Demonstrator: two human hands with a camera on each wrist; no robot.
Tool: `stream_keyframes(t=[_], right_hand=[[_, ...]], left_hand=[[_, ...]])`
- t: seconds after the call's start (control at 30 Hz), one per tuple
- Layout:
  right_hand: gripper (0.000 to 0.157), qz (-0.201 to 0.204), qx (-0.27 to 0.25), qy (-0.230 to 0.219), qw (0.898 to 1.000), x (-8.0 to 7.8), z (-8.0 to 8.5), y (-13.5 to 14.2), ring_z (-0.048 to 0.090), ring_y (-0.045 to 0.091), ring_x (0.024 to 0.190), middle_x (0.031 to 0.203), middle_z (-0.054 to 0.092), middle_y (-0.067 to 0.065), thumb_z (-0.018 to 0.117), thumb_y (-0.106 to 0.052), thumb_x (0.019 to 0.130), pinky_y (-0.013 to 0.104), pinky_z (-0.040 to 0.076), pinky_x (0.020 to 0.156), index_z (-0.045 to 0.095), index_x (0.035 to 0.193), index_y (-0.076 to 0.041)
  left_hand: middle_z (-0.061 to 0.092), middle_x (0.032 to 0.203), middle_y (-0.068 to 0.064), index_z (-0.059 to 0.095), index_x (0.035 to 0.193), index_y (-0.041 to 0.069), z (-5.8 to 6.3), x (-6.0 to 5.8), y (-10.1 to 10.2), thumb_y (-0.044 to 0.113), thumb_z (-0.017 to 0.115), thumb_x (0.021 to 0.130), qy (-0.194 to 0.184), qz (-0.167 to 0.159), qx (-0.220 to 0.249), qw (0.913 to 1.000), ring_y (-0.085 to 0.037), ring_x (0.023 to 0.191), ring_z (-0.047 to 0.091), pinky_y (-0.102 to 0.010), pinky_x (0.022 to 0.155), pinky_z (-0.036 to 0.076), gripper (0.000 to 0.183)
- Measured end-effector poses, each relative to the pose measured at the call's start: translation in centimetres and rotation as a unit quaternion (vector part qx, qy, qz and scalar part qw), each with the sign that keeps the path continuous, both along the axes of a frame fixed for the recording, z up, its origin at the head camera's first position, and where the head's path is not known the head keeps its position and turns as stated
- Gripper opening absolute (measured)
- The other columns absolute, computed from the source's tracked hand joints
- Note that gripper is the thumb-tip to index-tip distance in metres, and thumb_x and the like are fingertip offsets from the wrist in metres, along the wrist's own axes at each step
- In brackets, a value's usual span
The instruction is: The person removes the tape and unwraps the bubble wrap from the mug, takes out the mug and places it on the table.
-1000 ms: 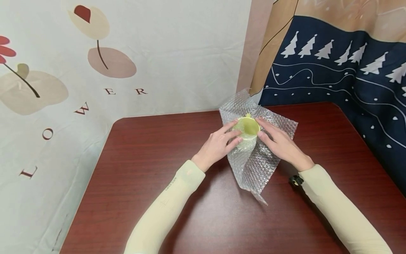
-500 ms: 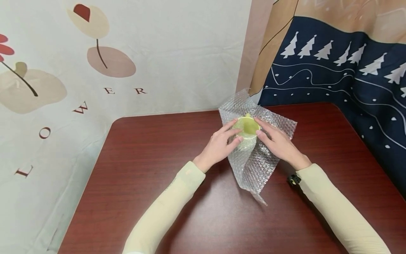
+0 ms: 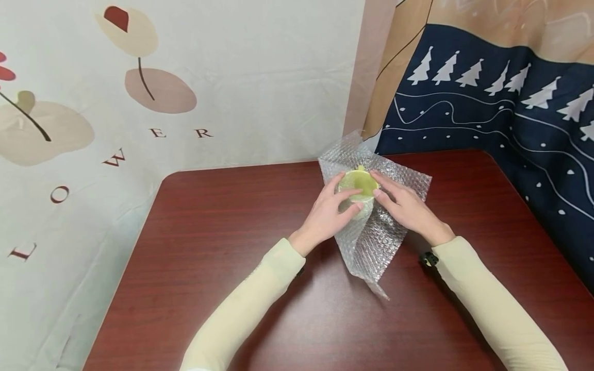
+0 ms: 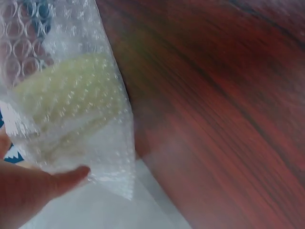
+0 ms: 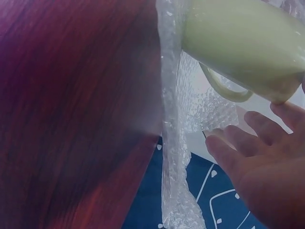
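Note:
A pale yellow-green mug [image 3: 366, 181] stands upright on a sheet of bubble wrap [image 3: 382, 239]. One flap of the wrap lies up against the mug's left and near sides. My left hand [image 3: 326, 214] holds this flap at the rim, thumb outside and a finger over the opening. Through the wrap, the mug [image 4: 71, 90] shows blurred in the left wrist view. With relaxed fingers, my right hand [image 3: 410, 208] touches the mug's right rim. The right wrist view shows the bare mug [image 5: 243, 43] and its handle, with a fingertip at the rim.
A dark red wood-grain table [image 3: 223, 232] lies beneath everything. Behind it hangs a pale printed cloth [image 3: 260, 103], and at the right a navy cloth [image 3: 468, 116] with white trees. The wrap's far corner reaches the table's back edge.
My left hand has shifted slightly right, its finger and thumb further over the mug's rim. My right hand stays nearly in place, and the mug has not visibly moved on the table.

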State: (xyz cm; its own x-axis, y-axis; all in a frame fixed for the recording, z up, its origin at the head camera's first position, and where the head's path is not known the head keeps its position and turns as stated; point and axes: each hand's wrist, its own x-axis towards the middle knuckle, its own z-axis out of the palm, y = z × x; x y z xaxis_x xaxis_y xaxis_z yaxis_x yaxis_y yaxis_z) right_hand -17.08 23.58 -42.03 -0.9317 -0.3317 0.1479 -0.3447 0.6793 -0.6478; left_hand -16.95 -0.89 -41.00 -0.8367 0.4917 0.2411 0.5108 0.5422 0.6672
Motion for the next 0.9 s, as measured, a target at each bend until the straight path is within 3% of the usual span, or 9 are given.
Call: stream_keyframes(t=[0.3, 0.57, 0.77, 0.9], right_hand=[[0.06, -0.007, 0.001, 0.006, 1.0, 0.1, 0.2, -0.1, 0.033, 0.034, 0.152, 0.166, 0.035, 0.01, 0.048, -0.044, 0.11, 0.061, 0.028, 0.119, 0.036, 0.163, -0.018], [0.062, 0.001, 0.015, 0.011, 1.0, 0.1, 0.1, 0.0, 0.032, 0.04, 0.151, 0.166, 0.034, 0.015, 0.046, -0.045, 0.11, 0.065, 0.027, 0.118, 0.034, 0.163, -0.015], [0.061, 0.005, 0.018, 0.014, 1.0, 0.0, 0.1, -0.1, 0.032, 0.041, 0.151, 0.166, 0.034, 0.016, 0.046, -0.043, 0.111, 0.065, 0.027, 0.117, 0.033, 0.164, -0.016], [0.061, 0.005, 0.015, 0.014, 1.0, 0.0, 0.1, -0.1, 0.032, 0.041, 0.151, 0.166, 0.033, 0.016, 0.046, -0.043, 0.111, 0.065, 0.027, 0.117, 0.034, 0.163, -0.015]], left_hand=[[0.017, 0.17, -0.019, 0.064, 0.141, 0.016, 0.5, 1.2, 2.1, 0.056, 0.063, 0.097, -0.021, 0.038, -0.03, 0.9986, -0.049, 0.155, 0.007, -0.063, 0.122, 0.013, 0.059], [0.014, 0.17, -0.022, 0.057, 0.149, 0.018, 0.8, 1.5, 3.2, 0.067, 0.073, 0.086, 0.018, 0.068, -0.103, 0.9922, -0.05, 0.155, 0.006, -0.066, 0.121, 0.014, 0.082], [0.012, 0.17, -0.025, 0.053, 0.153, 0.015, 0.8, 1.7, 3.2, 0.057, 0.079, 0.086, 0.038, 0.061, -0.135, 0.9882, -0.049, 0.155, 0.004, -0.063, 0.12, 0.021, 0.084], [0.017, 0.168, -0.026, 0.053, 0.152, 0.01, 0.8, 1.6, 2.9, 0.047, 0.077, 0.09, 0.047, 0.053, -0.128, 0.9893, -0.049, 0.155, 0.007, -0.062, 0.119, 0.027, 0.075]])
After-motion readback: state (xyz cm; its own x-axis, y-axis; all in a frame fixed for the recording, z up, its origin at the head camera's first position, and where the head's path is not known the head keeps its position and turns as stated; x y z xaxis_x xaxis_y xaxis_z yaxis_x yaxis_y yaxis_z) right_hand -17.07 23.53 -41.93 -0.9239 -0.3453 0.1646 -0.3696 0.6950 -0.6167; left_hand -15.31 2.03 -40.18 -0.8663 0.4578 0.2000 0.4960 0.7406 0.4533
